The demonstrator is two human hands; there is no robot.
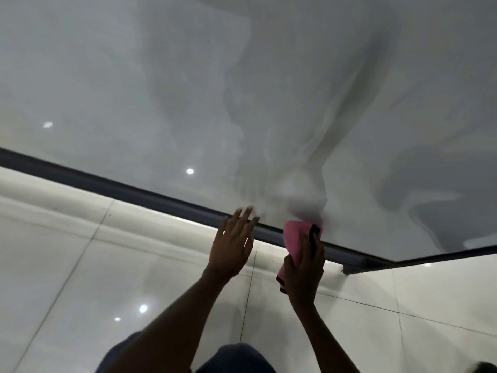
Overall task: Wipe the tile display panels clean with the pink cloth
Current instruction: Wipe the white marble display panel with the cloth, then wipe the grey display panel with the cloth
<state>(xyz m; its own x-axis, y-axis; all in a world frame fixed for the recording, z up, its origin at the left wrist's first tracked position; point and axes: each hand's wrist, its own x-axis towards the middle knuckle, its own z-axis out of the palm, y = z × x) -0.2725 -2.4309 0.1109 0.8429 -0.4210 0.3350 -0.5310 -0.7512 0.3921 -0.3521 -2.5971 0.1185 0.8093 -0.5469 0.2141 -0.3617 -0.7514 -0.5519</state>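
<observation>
Half the pink cloth [294,239] hides under the right hand [305,267].

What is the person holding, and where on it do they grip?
The right hand grips the pink cloth around its middle, pressing its upper end against the tile panel. The left hand holds nothing; its spread fingers reach the panel's dark frame.

Grey marbled tile display panel [269,90] is filling the upper view, its dark frame [134,191] running along the lower edge above a glossy white tiled floor [67,265]. Left hand [232,244] is reaching up with fingers spread, fingertips at the frame. Right hand [305,267] is gripping the pink cloth [294,238], pressing it against the panel's bottom edge.
</observation>
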